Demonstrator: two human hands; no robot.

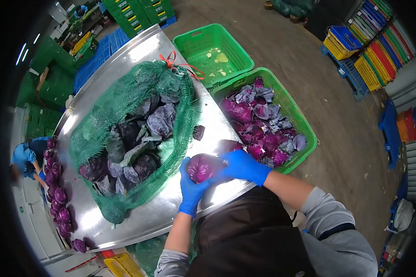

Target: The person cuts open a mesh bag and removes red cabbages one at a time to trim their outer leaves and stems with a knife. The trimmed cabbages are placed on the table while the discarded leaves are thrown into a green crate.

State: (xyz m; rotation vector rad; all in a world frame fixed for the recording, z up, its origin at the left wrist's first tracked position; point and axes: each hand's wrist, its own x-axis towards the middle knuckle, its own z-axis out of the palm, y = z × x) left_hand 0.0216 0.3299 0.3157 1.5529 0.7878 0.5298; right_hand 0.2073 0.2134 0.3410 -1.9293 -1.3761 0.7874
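Observation:
A peeled, glossy red cabbage is held over the near edge of the metal table. My left hand, in a blue glove, is wrapped round its left and lower side. On its right side, my blue-gloved right hand has its fingers pressed against it, slightly blurred. Just behind that hand lies a dark purple leaf or piece. A green mesh sack, open on top, holds dark cabbages with outer leaves. One small leaf scrap rests beside the sack.
A green crate of purple leaves stands right of the table, with another green crate holding pale scraps behind it. Cabbages line the table's left edge, near a person in blue. Stacked crates stand far right.

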